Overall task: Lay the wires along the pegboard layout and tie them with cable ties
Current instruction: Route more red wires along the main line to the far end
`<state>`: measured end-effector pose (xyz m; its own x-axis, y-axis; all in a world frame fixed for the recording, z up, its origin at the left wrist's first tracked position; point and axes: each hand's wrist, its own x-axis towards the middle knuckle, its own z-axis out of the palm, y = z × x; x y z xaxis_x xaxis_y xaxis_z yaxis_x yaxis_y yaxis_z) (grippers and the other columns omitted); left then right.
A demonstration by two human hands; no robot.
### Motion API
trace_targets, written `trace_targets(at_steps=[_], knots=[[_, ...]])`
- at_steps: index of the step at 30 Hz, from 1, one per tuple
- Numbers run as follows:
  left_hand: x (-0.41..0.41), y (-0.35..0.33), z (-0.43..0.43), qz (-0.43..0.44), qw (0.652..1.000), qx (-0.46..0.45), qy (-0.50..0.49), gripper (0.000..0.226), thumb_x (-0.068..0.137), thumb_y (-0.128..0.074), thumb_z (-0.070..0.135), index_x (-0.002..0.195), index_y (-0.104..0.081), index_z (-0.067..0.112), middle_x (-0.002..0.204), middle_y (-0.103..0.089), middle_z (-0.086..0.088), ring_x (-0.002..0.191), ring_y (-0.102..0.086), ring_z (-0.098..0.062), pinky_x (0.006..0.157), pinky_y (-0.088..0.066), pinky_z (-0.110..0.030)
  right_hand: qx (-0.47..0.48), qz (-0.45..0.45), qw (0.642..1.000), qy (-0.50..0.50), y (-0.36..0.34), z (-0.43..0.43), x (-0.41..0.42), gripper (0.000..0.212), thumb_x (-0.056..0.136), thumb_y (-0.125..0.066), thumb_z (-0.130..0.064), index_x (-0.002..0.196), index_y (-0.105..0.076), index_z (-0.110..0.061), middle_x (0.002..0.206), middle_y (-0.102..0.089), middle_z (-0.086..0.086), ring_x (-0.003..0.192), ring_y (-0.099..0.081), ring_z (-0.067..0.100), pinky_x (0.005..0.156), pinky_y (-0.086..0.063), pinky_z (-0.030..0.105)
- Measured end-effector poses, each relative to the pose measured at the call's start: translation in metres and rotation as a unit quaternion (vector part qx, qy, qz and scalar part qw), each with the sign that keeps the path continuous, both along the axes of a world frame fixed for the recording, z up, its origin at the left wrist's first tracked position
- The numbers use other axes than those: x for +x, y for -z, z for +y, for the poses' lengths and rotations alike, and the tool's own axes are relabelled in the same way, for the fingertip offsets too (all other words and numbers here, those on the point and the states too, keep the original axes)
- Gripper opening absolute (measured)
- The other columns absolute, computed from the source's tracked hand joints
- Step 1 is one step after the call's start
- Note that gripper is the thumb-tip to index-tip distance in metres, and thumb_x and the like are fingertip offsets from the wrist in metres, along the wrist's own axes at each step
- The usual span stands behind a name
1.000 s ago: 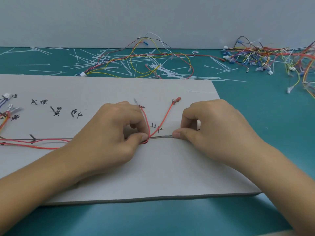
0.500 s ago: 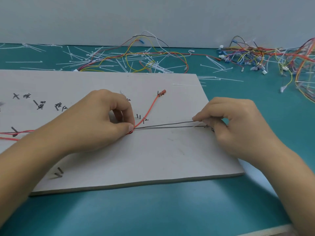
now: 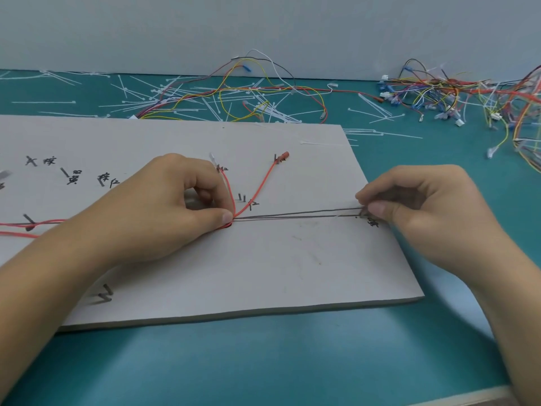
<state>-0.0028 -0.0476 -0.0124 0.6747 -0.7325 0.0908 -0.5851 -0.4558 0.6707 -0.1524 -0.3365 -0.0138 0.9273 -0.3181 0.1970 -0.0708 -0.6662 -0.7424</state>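
Note:
A grey pegboard [image 3: 263,273] with metal pegs and handwritten labels lies on the teal table. My left hand [image 3: 152,212] pinches the wire bundle against the board where two red wires [image 3: 257,189] fork away toward the far pegs. Two dark grey wires [image 3: 295,216] run right from that pinch, stretched straight. My right hand [image 3: 421,212] pinches their far ends near the board's right edge, beside a peg and a label. More red wires [image 3: 35,227] trail left along the board.
Loose white cable ties [image 3: 181,98] lie scattered on the table behind the board, mixed with a yellow and red wire harness [image 3: 263,95]. A tangled heap of coloured wires with connectors [image 3: 468,95] sits at the back right. A grey wall rises behind.
My right hand has slid right along the grey wires, from beside my left hand to the board's right edge, drawing them out straight. My left hand kept its pinch.

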Motion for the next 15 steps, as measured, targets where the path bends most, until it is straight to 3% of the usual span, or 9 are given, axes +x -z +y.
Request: trace_targets(at_steps=[4, 8, 12, 15], knots=[[0.0007, 0.0015, 0.0010, 0.004, 1.000, -0.006, 0.003, 0.019, 0.084, -0.080, 0.012, 0.071, -0.075, 0.025, 0.082, -0.070, 0.009, 0.081, -0.065, -0.012, 0.068, -0.043, -0.007, 0.018, 0.011, 1.000, 0.008, -0.0020, -0.0004, 0.0007, 0.044, 0.084, -0.073, 0.013, 0.084, -0.077, -0.031, 0.077, -0.077, -0.004, 0.073, -0.074, 0.017, 0.076, -0.061, 0.034], [0.0014, 0.0026, 0.0021, -0.013, 1.000, -0.005, 0.009, 0.018, 0.083, -0.080, 0.013, 0.071, -0.075, 0.026, 0.083, -0.070, 0.009, 0.084, -0.066, -0.013, 0.069, -0.041, -0.005, -0.044, 0.019, 0.998, 0.039, -0.0019, 0.0008, 0.0006, 0.035, 0.080, -0.081, 0.000, 0.080, -0.078, -0.034, 0.076, -0.076, -0.014, 0.064, -0.068, 0.012, 0.066, -0.059, 0.024], [0.0008, 0.0028, 0.0029, -0.023, 1.000, -0.008, 0.013, 0.019, 0.083, -0.081, 0.013, 0.071, -0.075, 0.027, 0.082, -0.070, 0.010, 0.084, -0.066, -0.009, 0.069, -0.040, -0.002, 0.033, 0.026, 0.999, 0.033, -0.0027, -0.0022, 0.0027, 0.031, 0.079, -0.080, 0.009, 0.080, -0.078, -0.022, 0.075, -0.077, -0.002, 0.072, -0.074, 0.018, 0.074, -0.062, 0.030], [0.0010, 0.0032, 0.0033, -0.020, 1.000, -0.014, 0.015, 0.019, 0.083, -0.081, 0.012, 0.071, -0.075, 0.026, 0.082, -0.070, 0.009, 0.083, -0.065, -0.009, 0.069, -0.040, -0.003, 0.068, 0.057, 0.996, 0.019, -0.0057, -0.0056, 0.0071, 0.030, 0.079, -0.077, 0.013, 0.081, -0.076, -0.017, 0.073, -0.075, 0.003, 0.065, -0.069, 0.014, 0.069, -0.058, 0.023]])
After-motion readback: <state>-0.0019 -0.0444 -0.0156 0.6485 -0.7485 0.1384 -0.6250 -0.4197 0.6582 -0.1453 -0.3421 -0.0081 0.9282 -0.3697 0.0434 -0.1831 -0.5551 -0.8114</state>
